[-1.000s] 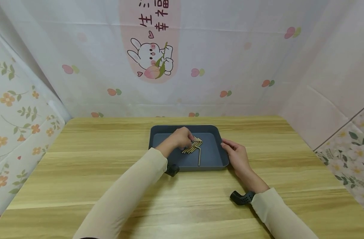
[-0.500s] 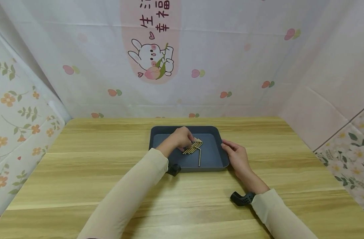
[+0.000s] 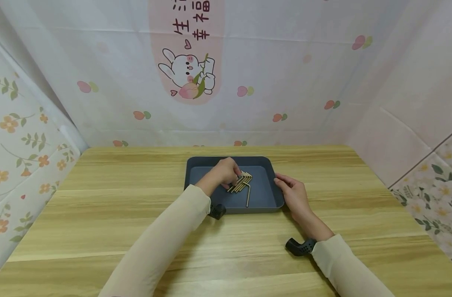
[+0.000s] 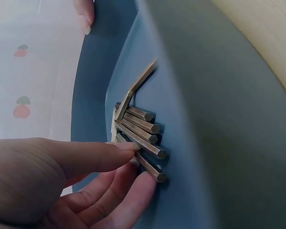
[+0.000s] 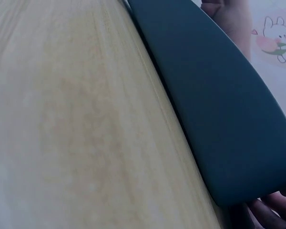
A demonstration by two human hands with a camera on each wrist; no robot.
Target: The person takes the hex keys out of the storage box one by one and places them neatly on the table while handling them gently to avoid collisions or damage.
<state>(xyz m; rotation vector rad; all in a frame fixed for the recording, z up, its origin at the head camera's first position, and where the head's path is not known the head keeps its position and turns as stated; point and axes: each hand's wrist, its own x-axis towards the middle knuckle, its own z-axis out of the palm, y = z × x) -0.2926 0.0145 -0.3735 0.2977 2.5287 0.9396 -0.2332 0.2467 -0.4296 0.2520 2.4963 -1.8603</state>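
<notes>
A shallow dark grey tray (image 3: 261, 198) holds several brass-coloured hex keys (image 3: 244, 177), nested in a slanted row. One hex key (image 3: 248, 196) lies apart in angle, its long arm pointing toward the tray's front. My left hand (image 3: 225, 171) reaches over the tray's left side into the row. In the left wrist view its thumb and fingers pinch the endmost hex key (image 4: 151, 169), whose hexagonal tip shows beyond them. At the tray's right wall my right hand (image 3: 296, 196) grips the rim; in the right wrist view its fingers (image 5: 269, 214) show around the tray's corner.
The tray stands on a wood-grain table (image 3: 137, 173) near its back edge. Behind it hangs a white printed curtain (image 3: 285, 74) with a rabbit drawing. Each wrist wears a black camera mount (image 3: 300, 246), the left one close to the tray's front wall.
My left hand and forearm have shifted slightly to the right, and the left ends of the hex keys have edged right with them. The right hand stays at the rim.
</notes>
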